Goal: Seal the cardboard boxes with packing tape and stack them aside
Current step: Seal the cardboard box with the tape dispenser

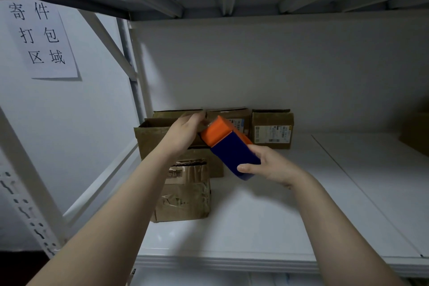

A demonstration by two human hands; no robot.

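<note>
My right hand (267, 167) grips the blue body of an orange-and-blue tape dispenser (228, 144), its orange end tilted up toward the boxes. My left hand (183, 132) rests on the top edge of an open cardboard box (151, 137) at the shelf's back left, fingers curled over a flap. Below it stands a smaller worn box (185, 193) with tape across its top. Two more boxes (272, 130) with white labels sit against the back wall.
The white metal shelf (278, 216) stretches bare to the right, with another cardboard box (415, 132) at its far right edge. A paper sign (39, 37) hangs on the left wall. A shelf upright (137, 72) and diagonal brace stand left of the boxes.
</note>
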